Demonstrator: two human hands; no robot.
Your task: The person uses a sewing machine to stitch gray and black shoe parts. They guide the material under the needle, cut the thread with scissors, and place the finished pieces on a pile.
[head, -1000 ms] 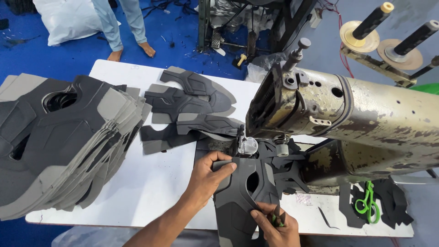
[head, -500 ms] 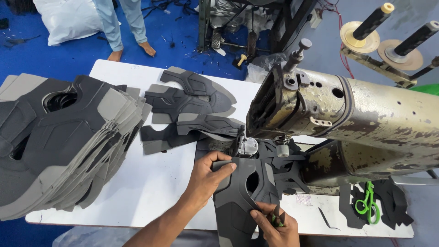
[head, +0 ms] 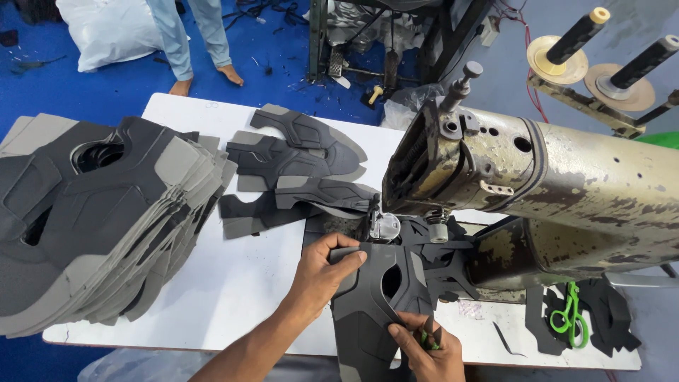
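The dark shoe upper (head: 385,297) lies under the presser foot (head: 385,226) of the sewing machine (head: 537,184), unmoved over the last second. Left hand (head: 322,272) stays flat, fingers gripping its edge. Right hand (head: 424,346) pinches the near edge, also holding a small green tool. A stack (head: 92,212) sits well left.

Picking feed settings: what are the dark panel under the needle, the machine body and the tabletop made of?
Panel: looks like matte black-grey synthetic sheet, maybe foam-backed; it flexes under the left hand.
Machine body: metal, with worn, blotchy beige paint.
Tabletop: smooth white surface, likely laminate; can't confirm.
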